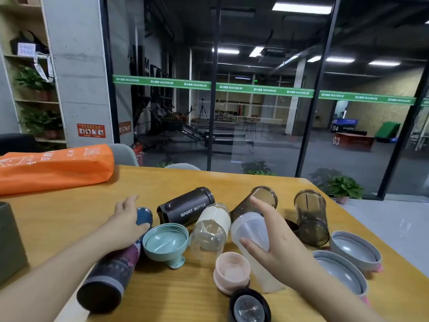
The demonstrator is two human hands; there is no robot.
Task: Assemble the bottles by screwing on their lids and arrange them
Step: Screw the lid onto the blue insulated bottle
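Observation:
Several bottles and lids lie scattered on the wooden table [190, 180]. My left hand [127, 219] rests on a dark patterned bottle [111, 270] with a blue top, which lies on its side. My right hand [276, 240] wraps around a frosted white bottle [251, 231], fingers on both sides of it. Between them lie a light-blue lid [165, 241], a clear bottle with a cream band [210, 228] and a pink lid [232, 271]. A black "SPORT BOTTLE" [185, 206] lies behind. A smoky bottle [263, 197] lies behind my right hand.
Another smoky bottle [311, 217] stands upside down at the right. Two grey lids [355, 249] lie near the table's right edge, a black lid [249, 306] at the front. An orange bag [53, 168] sits at the back left, a dark box [10, 242] at the left edge.

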